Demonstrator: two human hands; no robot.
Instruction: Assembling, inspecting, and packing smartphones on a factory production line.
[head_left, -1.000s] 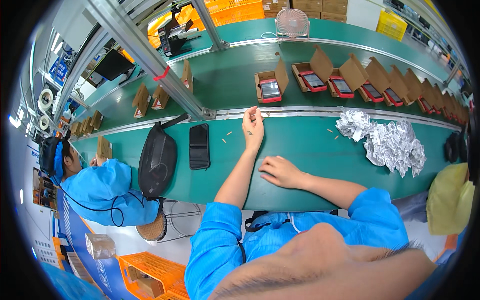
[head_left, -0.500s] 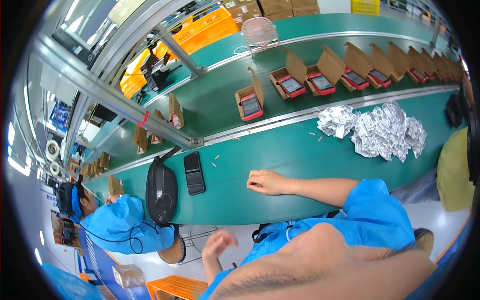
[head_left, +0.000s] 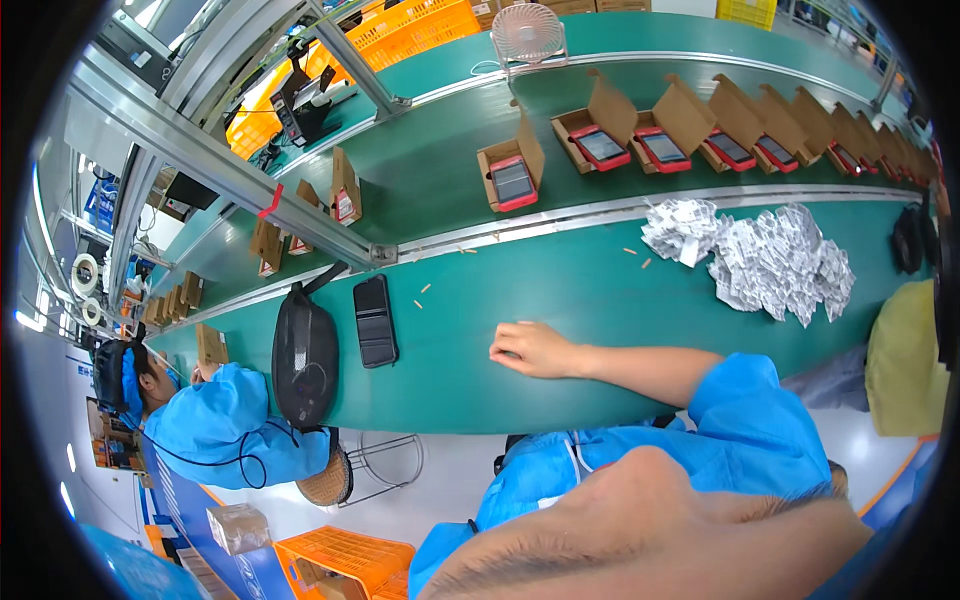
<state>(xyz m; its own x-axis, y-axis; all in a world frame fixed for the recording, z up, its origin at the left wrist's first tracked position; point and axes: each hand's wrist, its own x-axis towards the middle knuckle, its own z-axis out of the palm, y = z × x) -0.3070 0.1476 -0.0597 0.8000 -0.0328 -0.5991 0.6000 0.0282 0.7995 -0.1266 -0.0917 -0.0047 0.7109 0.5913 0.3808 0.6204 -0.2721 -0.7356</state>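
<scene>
Open boxes (head_left: 678,106) at upper right hold red-edged devices (head_left: 513,182), a crate (head_left: 345,547) at lower left holds cardboard (head_left: 340,587), and the right hand (head_left: 538,350) rests at centre, fingers loosely curled together, the left hand's state impossible to tell.

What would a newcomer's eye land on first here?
The heap of white papers on the right of the green bench, then the open cardboard boxes with red-edged devices running across the upper right. The right hand rests mid-bench, loosely curled.

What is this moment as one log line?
right hand: curled, on green bench; left hand: not in view; white papers: piled farther right
</scene>
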